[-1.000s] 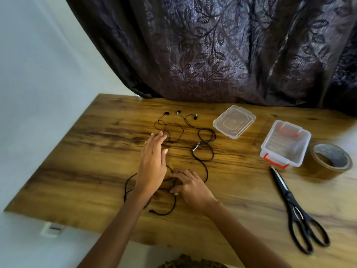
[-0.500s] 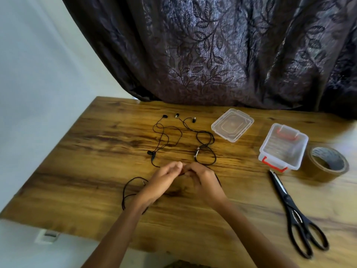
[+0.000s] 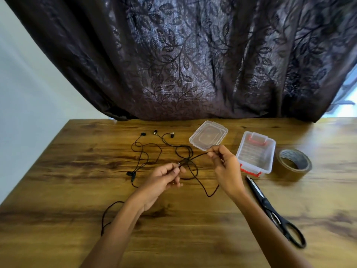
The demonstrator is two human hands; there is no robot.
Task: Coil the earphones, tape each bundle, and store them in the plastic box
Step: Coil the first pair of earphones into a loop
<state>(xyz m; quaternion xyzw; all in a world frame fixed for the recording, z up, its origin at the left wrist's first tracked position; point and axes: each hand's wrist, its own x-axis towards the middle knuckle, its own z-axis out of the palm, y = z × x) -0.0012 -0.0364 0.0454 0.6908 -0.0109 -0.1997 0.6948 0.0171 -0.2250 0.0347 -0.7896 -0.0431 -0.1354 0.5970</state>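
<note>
Two bare hands work above a wooden table (image 3: 73, 192), seen from a head-worn camera that looks forward and down.

The left hand (image 3: 164, 179) has its fingers curled, and thumb and fingertips pinch a black earphone cable (image 3: 194, 158) at a small metal piece. The right hand (image 3: 227, 171), up and to the right of the left, pinches the same cable between thumb and fingers. A short length of cable runs taut between the two hands, rising towards the right one.

More of the cable hangs in a slack loop below the right hand, down to the table. Beyond and to the left of the left hand, the rest lies in loose tangles on the wood, uncoiled, with three earbuds (image 3: 172, 134) at the far end. Another length of cable curves beside the left forearm, near the table's front edge.

Just to the right of the right hand stands the clear plastic box (image 3: 255, 153), open, with red latches. Its clear lid (image 3: 208, 135) lies flat just beyond the right hand's fingertips. A roll of brown tape (image 3: 293, 164) sits further right, past the box. Black scissors (image 3: 274, 211) lie closed on the table along the right forearm, blades pointing towards the box.

Behind the table hangs a dark curtain (image 3: 193, 64) with a leaf pattern, and a pale wall (image 3: 29, 93) shows to the left.
</note>
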